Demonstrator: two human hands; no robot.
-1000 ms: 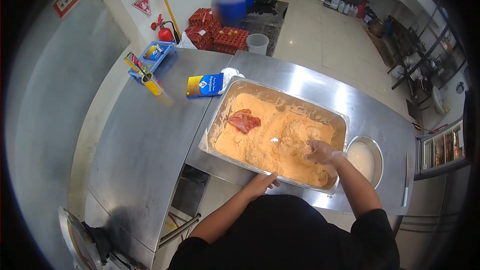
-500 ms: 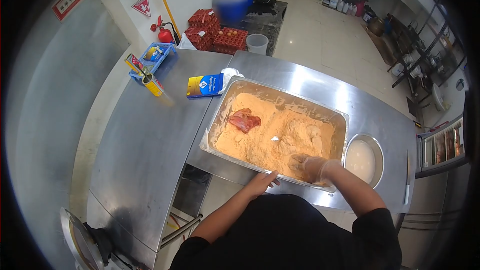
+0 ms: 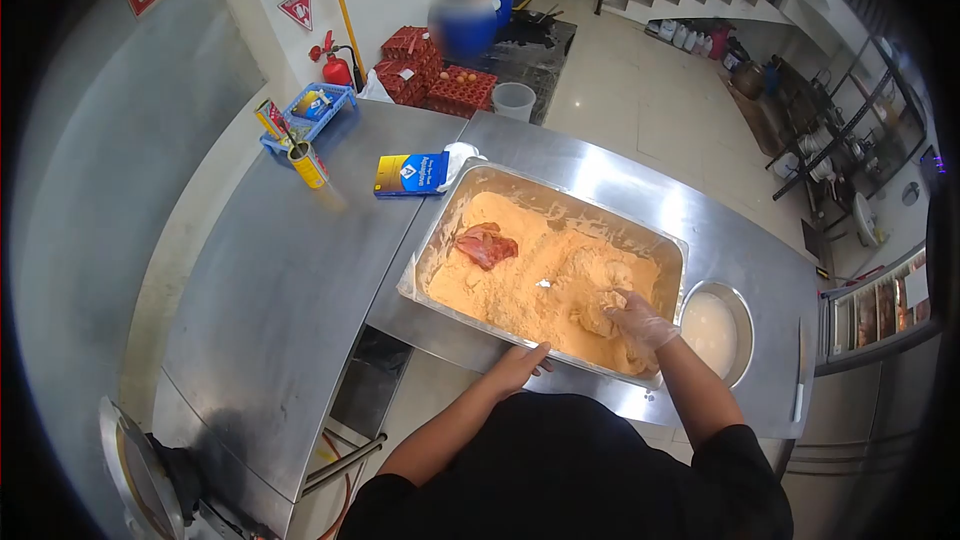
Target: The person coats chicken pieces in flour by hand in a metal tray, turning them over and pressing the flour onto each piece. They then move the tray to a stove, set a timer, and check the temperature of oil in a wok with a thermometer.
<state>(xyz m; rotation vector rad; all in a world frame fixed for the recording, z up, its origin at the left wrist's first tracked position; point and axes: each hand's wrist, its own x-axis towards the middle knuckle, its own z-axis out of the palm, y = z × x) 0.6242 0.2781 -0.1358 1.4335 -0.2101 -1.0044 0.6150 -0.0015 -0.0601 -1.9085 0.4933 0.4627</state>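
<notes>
A deep steel tray (image 3: pixel 552 181) holds orange-tinted flour (image 3: pixel 500 285). On the flour at its left end lies a raw red piece of meat (image 3: pixel 487 246) with no coating on most of it. My right hand (image 3: pixel 642 320), in a clear plastic glove, is closed around a flour-coated piece of meat (image 3: pixel 597 312) at the tray's right side. Another coated lump (image 3: pixel 600 265) sits just beyond it, partly buried. My bare left hand (image 3: pixel 520 366) grips the tray's near rim, thumb on top, its other fingers partly hidden.
Right of the tray stands a round steel bowl (image 3: pixel 716 335) of whitish liquid, with a knife (image 3: pixel 799 380) farther right. A blue and yellow box (image 3: pixel 411 175), a yellow can (image 3: pixel 307 166) and a blue basket (image 3: pixel 318 120) are on the steel table (image 3: pixel 270 270).
My right hand has risen out of the flour, bringing up a coated piece of meat. My left hand stays on the rim. The whole view has shifted slightly.
</notes>
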